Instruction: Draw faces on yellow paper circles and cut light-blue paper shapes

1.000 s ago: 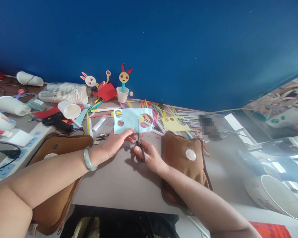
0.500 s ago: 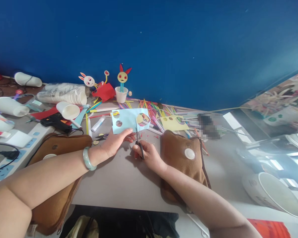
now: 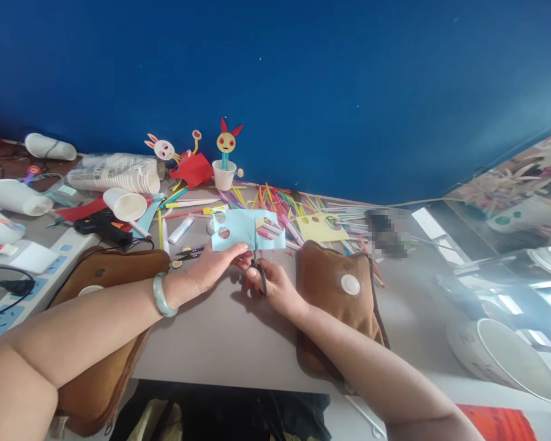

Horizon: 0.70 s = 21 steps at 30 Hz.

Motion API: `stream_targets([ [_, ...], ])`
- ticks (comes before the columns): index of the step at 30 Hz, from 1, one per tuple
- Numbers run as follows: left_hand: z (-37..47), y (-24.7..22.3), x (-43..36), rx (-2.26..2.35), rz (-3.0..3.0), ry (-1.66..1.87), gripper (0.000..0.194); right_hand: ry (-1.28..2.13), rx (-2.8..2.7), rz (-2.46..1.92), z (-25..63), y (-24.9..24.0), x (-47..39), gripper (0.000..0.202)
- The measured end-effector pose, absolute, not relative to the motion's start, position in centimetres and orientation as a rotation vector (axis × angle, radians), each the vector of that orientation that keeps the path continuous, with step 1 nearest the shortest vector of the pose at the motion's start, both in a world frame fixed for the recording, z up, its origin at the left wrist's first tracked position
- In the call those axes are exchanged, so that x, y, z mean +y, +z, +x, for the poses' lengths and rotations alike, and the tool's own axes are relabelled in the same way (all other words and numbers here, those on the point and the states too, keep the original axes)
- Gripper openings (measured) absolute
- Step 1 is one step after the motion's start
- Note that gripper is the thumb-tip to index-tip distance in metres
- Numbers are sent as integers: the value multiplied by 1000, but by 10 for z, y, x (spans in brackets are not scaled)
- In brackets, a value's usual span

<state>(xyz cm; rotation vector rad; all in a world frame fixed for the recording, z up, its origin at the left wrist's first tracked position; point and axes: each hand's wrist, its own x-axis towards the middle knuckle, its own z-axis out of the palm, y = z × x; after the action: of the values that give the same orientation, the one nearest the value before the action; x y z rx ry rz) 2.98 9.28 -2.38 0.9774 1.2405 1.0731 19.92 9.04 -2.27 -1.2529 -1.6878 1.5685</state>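
Observation:
My left hand (image 3: pixel 218 262), with a jade-coloured bangle at the wrist, pinches the lower edge of a light blue sheet of paper (image 3: pixel 237 228). Round holes have been cut in the sheet at its left and right parts. In my right hand (image 3: pixel 275 285) is a pair of dark-handled scissors (image 3: pixel 261 282), pointing away from me. Their blades stand upright against the paper, just right of its middle; whether they are biting into it I cannot tell. A yellow sheet with holes (image 3: pixel 322 226) lies beyond, to the right.
Brown plush hand warmers (image 3: pixel 342 294) lie at both sides. A glue gun (image 3: pixel 103 226), a power strip (image 3: pixel 50 269) and paper cups (image 3: pixel 125 205) are on the left. Coloured straws (image 3: pixel 269 197) spread along the blue wall behind a rabbit-eared figure (image 3: pixel 226 144). A white bowl (image 3: pixel 468 352) stands right.
The blue paper has shifted slightly right and towards me, and its tilt has changed. The scissors have stayed nearly in place, their blades still at the paper.

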Motion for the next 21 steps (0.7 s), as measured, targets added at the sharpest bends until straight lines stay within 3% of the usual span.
stream_targets([
  [7,26,-24,92,1493,1158,1013,31,1546,-1678,-1261,199,-20,91,61],
  [21,29,-13,89,1433,1098,1075,21,1460,-1705,-1264,201,-25,93,61],
])
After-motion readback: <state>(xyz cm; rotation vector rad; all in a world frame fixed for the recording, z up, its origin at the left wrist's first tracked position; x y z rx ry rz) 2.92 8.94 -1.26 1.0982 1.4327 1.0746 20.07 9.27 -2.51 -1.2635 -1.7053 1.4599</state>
